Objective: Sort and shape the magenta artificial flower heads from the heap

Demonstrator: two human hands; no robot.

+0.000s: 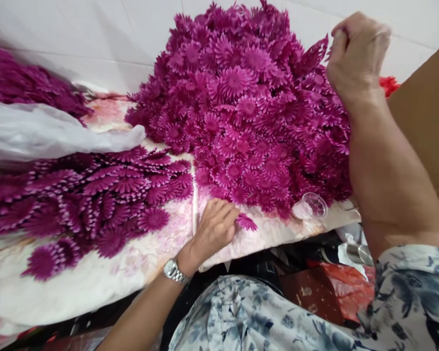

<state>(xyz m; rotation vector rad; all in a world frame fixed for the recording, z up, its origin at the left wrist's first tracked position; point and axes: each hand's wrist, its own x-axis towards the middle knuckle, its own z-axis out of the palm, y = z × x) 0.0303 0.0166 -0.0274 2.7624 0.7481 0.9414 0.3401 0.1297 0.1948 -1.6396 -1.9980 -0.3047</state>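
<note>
Low on the cloth-covered table, my left hand [219,222] has its fingers curled together, a wristwatch [174,269] on its wrist. At its fingertips is a small purple artificial flower [246,222], partly covered by the fingers. My right hand [360,56] is raised at the upper right, beside a big heap of purple artificial flowers [241,107]. Its fingers are closed in a fist, slightly blurred. A purple petal piece [315,54] shows just left of this thumb, but whatever is inside the fist is hidden.
More purple flowers [106,190] lie overlapping in rows at left, under a clear plastic bag [58,131]. A clear plastic cup [310,206] lies tipped near the table's front edge. Cardboard [424,117] stands at right. White tiled wall [88,34] bounds the back.
</note>
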